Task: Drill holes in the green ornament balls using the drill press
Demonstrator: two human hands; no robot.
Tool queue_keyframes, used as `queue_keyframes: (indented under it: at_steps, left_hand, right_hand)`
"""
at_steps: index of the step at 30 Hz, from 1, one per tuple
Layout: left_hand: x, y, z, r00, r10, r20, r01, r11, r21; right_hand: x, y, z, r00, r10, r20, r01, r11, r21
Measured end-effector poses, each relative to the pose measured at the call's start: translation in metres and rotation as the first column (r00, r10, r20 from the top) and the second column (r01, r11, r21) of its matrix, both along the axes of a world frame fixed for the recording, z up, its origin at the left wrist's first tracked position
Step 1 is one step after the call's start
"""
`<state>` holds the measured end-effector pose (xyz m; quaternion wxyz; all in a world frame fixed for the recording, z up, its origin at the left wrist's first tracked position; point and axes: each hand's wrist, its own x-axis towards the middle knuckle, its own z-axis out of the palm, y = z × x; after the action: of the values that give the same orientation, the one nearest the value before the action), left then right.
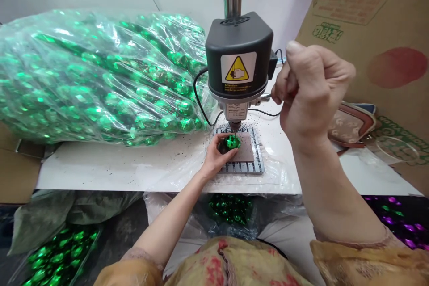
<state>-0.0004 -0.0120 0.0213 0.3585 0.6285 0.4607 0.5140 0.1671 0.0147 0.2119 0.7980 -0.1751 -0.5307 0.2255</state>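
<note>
Under the black head of a small drill press (239,53), my left hand (217,154) grips a shiny green faceted ball (233,141) between thumb and fingers. The ball rests on a brown board (246,154) over the slotted metal base (258,167). The drill bit comes down to the top of the ball; whether it has entered cannot be made out. On the right, my right hand (308,85) is raised and closed around the press's feed lever (266,98), whose outer end is hidden by the fingers.
A big clear bag of green balls (100,80) lies left of the press. Below the table edge are more green balls (231,208) in plastic, and others (60,254) at lower left. A cardboard box (375,22), a patterned pouch (351,123) and purple balls (402,223) are at right.
</note>
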Motion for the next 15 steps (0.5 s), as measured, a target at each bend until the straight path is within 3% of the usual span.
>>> queue_keyframes:
  at_steps: [3,4,6,8,9,11,13,15]
  left_hand:
    - [-0.007,-0.029,0.011,0.99,0.099,-0.1,-0.092,0.993,0.068]
    - [-0.011,-0.043,0.014,0.986,0.078,-0.147,-0.065,0.993,0.094]
    - [-0.02,-0.074,0.015,0.959,-0.061,-0.276,0.102,0.985,0.137]
    - [-0.027,-0.104,0.007,0.859,-0.201,-0.47,0.31,0.936,0.167]
    - [-0.031,-0.118,0.0,0.779,-0.215,-0.589,0.384,0.906,0.177]
    - [-0.036,-0.139,-0.017,0.595,-0.166,-0.786,0.474,0.863,0.177]
    - [-0.039,-0.152,-0.033,0.463,-0.123,-0.878,0.517,0.842,0.155]
    - [-0.042,-0.153,-0.041,0.473,-0.088,-0.877,0.529,0.824,0.203]
  right_hand:
    - [0.0,0.006,0.004,1.0,-0.001,-0.004,0.001,1.0,-0.013]
    - [0.0,0.006,0.003,1.0,0.003,0.003,-0.003,1.0,-0.007]
    - [0.0,0.007,0.001,1.0,0.014,0.006,-0.014,0.999,0.029]
    - [0.0,0.008,0.0,1.0,0.027,-0.01,-0.026,0.997,0.074]
    - [-0.001,0.009,-0.001,0.999,0.03,-0.022,-0.028,0.995,0.093]
    - [-0.002,0.01,-0.001,0.999,0.024,-0.035,-0.02,0.993,0.114]
    - [-0.003,0.01,0.0,1.0,0.001,-0.029,0.002,0.995,0.103]
    - [-0.003,0.009,0.0,0.999,-0.037,-0.006,0.037,0.996,0.076]
